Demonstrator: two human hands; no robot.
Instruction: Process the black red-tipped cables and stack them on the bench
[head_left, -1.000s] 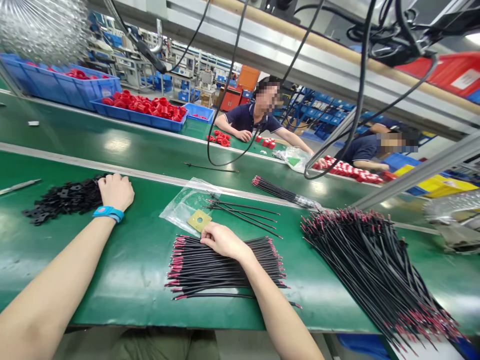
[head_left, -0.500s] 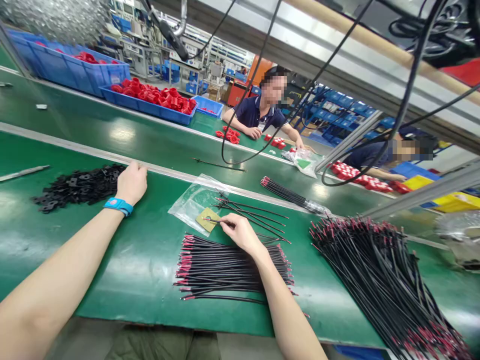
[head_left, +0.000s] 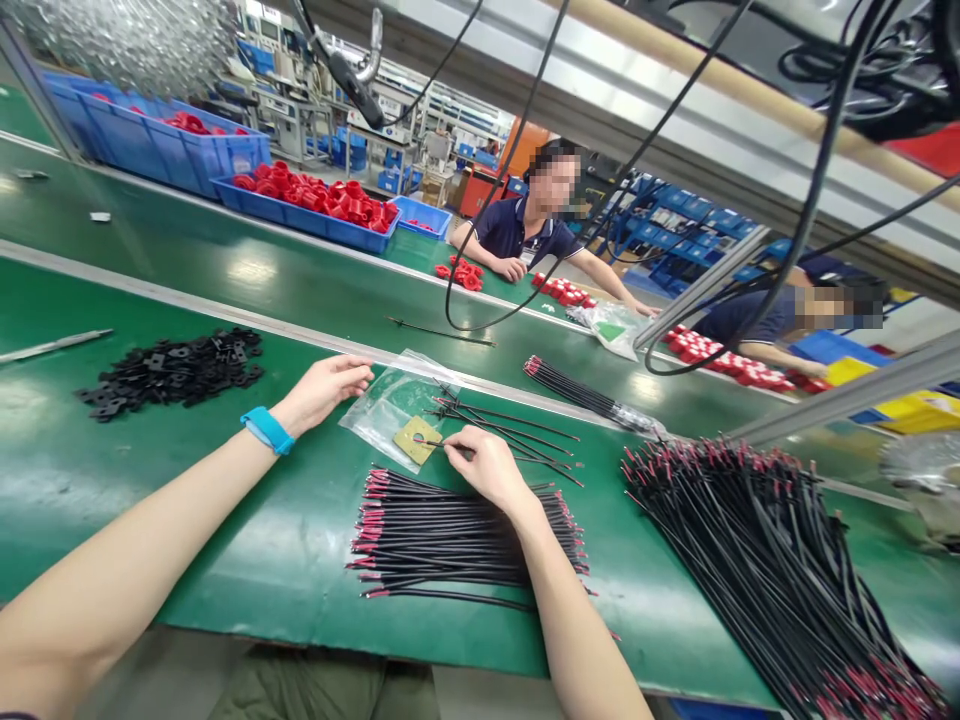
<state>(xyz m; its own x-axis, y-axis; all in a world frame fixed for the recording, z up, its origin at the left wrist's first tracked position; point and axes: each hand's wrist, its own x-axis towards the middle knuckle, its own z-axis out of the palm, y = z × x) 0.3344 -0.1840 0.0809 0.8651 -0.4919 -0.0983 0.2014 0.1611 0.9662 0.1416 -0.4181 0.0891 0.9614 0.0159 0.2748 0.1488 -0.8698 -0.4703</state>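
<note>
My right hand (head_left: 484, 462) pinches a black cable (head_left: 439, 443) near its end, the tip lying over a yellow square piece (head_left: 414, 440) on a clear plastic bag (head_left: 375, 408). Left of the bag, my left hand (head_left: 330, 388), with a blue wristband, has its fingers bent and close together; what they hold, if anything, is too small to make out. Below my right hand lies a row of black cables with red ends (head_left: 442, 540). A few loose cables (head_left: 517, 425) are beyond it. The pile of small black parts (head_left: 176, 370) is at the left.
A large cable bundle (head_left: 750, 560) covers the right side, and a smaller one (head_left: 574, 385) lies behind. Blue bins (head_left: 300, 222) of red parts stand across the bench. Two people sit opposite. A metal tool (head_left: 56, 345) lies far left; black wires hang overhead.
My left hand has moved right from the pile of black parts to beside the plastic bag. My right hand has barely moved and still pinches the cable. The person opposite has reached further right.
</note>
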